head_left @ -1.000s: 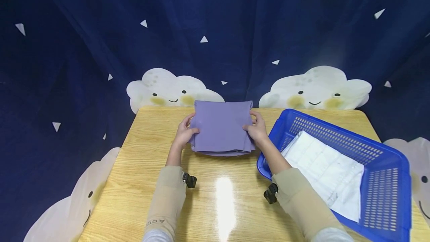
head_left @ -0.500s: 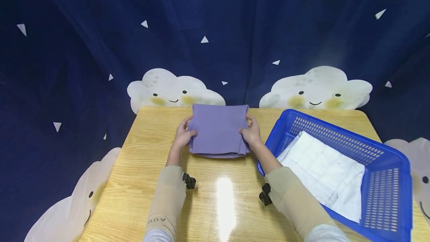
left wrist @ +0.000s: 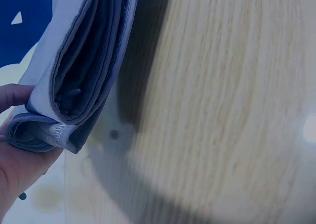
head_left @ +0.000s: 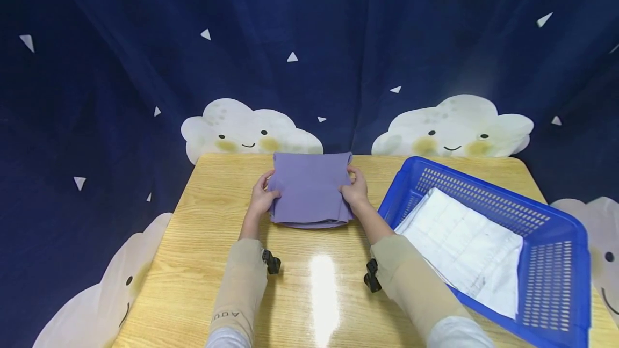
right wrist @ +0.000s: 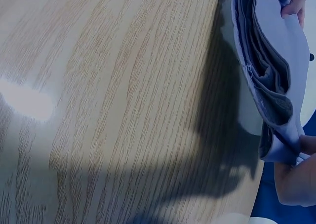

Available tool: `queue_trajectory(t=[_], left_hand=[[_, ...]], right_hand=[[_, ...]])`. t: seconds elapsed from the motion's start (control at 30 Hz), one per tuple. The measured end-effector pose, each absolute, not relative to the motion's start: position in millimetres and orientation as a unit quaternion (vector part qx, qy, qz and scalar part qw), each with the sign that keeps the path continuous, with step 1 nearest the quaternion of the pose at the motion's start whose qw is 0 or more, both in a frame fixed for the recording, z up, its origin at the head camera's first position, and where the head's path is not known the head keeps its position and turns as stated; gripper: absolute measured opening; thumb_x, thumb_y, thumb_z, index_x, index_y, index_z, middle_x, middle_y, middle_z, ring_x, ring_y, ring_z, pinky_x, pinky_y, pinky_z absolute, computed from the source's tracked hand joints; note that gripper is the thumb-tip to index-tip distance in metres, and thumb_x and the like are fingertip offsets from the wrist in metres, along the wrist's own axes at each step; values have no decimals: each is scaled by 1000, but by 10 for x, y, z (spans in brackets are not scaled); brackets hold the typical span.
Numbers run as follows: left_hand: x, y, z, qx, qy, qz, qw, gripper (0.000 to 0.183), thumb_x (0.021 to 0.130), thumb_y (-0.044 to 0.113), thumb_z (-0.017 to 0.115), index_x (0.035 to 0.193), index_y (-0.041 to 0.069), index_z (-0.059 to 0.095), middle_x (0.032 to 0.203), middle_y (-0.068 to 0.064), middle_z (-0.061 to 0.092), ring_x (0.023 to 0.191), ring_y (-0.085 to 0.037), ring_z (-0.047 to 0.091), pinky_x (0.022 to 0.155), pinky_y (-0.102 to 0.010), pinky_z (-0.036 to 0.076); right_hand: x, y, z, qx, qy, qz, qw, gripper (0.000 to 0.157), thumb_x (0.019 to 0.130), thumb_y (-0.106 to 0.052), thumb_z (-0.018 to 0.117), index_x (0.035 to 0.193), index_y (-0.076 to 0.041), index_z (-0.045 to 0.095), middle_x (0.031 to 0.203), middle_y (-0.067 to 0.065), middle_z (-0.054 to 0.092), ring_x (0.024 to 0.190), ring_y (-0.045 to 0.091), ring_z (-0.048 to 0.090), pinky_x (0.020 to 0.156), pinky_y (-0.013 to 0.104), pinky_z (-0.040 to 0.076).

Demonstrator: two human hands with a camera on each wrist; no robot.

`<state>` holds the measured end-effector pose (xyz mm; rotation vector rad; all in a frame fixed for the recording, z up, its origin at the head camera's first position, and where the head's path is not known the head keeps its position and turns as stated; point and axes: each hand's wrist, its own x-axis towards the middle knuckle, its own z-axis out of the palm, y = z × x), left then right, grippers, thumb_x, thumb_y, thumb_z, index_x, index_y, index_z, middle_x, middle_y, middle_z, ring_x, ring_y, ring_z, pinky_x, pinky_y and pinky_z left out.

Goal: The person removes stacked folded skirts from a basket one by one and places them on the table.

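A folded purple cloth is held between my two hands near the far edge of the table. My left hand grips its left side, thumb on top and fingers underneath. On the opposite side my right hand holds the edge the same way. Several stacked layers and a stitched hem show along the near side of the cloth in the left wrist view. In the right wrist view its layers bulge slightly apart, and its shadow falls on the wood beside it.
A blue plastic basket with slotted walls stands at the right of the wooden table. Inside it lies a folded white cloth. Behind the table hangs a dark blue curtain with cloud and triangle prints.
The purple cloth has shifted left and slightly toward me, with both hands still holding it. My right hand and forearm moved left, away from the basket; the left hand moved only a little.
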<state>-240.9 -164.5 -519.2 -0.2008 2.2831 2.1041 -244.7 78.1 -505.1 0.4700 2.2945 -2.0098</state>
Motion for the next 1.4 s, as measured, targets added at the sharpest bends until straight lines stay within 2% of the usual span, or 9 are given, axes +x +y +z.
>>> queue_trajectory(t=[0.1, 0.23, 0.4, 0.6, 0.77, 0.83, 0.9, 1.03, 1.4], left_hand=[[-2647, -1813, -5705, -26, 715, 699, -9, 75, 65, -20, 55, 133, 10, 45, 114, -17, 56, 99, -27, 55, 76, -38, 49], [-2938, -2038, -6342, 22, 691, 722, -34, 81, 60, -18, 61, 131, 19, 50, 106, -7, 60, 90, -18, 58, 67, -32, 50], [-2606, -1845, -5730, -41, 724, 688, -25, 75, 64, -22, 55, 133, 7, 45, 110, -19, 56, 96, -27, 54, 76, -36, 48], [-2315, -1688, -5169, -73, 737, 671, -4, 68, 69, -23, 49, 134, -5, 38, 115, -27, 50, 99, -29, 50, 75, -26, 44], [-2313, -1692, -5167, -79, 735, 673, 1, 68, 70, -24, 48, 134, -4, 39, 116, -27, 49, 100, -31, 50, 73, -25, 44], [-2348, -1711, -5248, -81, 736, 672, -1, 68, 70, -24, 49, 133, -2, 41, 115, -26, 50, 100, -30, 50, 73, -25, 44], [-2374, -1723, -5324, -82, 739, 668, -6, 68, 70, -23, 49, 133, 0, 42, 115, -24, 50, 100, -29, 50, 74, -25, 44], [-2400, -1732, -5435, -80, 748, 658, -18, 69, 70, -22, 49, 134, 3, 41, 117, -23, 50, 101, -29, 50, 75, -26, 44], [-2321, -1706, -5379, -56, 765, 641, -24, 66, 71, -23, 48, 133, -3, 39, 130, -27, 42, 109, -38, 45, 89, -45, 40]], right_hand=[[-2708, 823, -5570, 127, 719, -683, -16, 72, 59, 22, 54, 124, -10, 49, 87, 17, 60, 74, 22, 59, 57, 31, 49], [-3054, 843, -6150, 124, 704, -699, -5, 80, 58, 24, 54, 128, -13, 46, 91, 19, 63, 77, 25, 61, 61, 37, 51], [-2916, 758, -5941, 135, 714, -688, -2, 82, 57, 24, 54, 128, -16, 46, 95, 19, 63, 80, 24, 61, 61, 37, 51], [-2599, 619, -5348, 176, 750, -637, 15, 75, 64, 22, 54, 132, -11, 44, 104, 22, 60, 92, 31, 59, 72, 41, 51], [-2671, 631, -5603, 146, 732, -665, -15, 73, 63, 21, 55, 126, -16, 49, 96, 18, 62, 81, 24, 62, 63, 35, 51], [-2690, 600, -5635, 165, 738, -655, -5, 74, 65, 20, 55, 128, -17, 48, 100, 20, 62, 86, 27, 61, 67, 37, 52], [-2548, 561, -5351, 185, 759, -624, 24, 70, 70, 18, 54, 132, -13, 45, 111, 24, 57, 97, 32, 58, 78, 43, 50], [-2404, 526, -5165, 168, 799, -577, 3, 61, 74, 12, 53, 131, -8, 45, 114, 25, 56, 101, 33, 57, 82, 41, 47], [-2356, 486, -5213, 173, 832, -527, -11, 57, 80, 1, 54, 134, -15, 45, 123, 17, 54, 114, 30, 50, 94, 42, 40]])
